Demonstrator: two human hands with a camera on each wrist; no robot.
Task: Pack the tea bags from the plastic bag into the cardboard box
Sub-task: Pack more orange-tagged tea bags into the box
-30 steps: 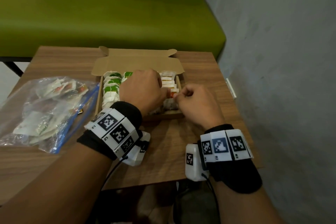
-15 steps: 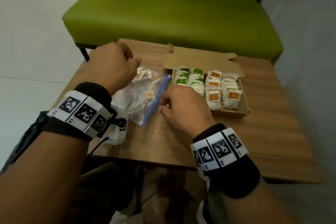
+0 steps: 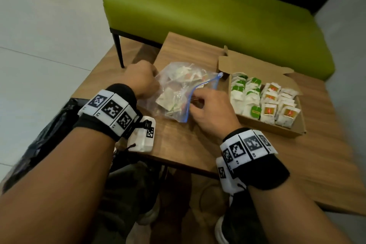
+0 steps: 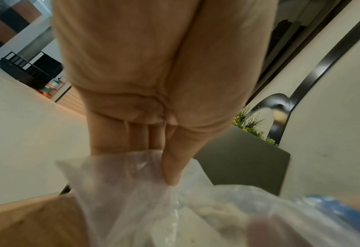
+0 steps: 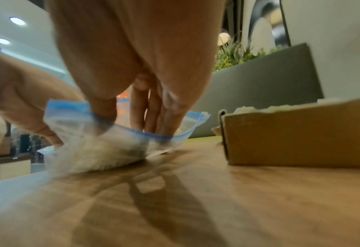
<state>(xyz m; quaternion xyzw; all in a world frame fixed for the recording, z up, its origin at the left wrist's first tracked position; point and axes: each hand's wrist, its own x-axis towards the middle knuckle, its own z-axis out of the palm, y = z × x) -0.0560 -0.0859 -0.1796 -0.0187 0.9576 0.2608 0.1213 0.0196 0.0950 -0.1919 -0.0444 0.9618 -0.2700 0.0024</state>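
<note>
left hand (image 3: 141, 81) pinches the plastic bag (image 3: 174, 93) near the desk's (image 3: 178, 144) left edge, right hand (image 3: 210, 111) fingers reach into its mouth, grip looks unclear

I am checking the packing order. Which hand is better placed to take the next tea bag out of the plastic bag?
Probably the right hand: its fingers are at the plastic bag's blue opening, beside the cardboard box. The left hand grips the bag's far side.

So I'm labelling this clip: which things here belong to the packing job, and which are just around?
Part of the job:
plastic bag, pinched by the left hand
right hand, fingers in the bag's mouth
tea bags already in rows
cardboard box

Just around:
wooden table
green bench
potted plant
</note>
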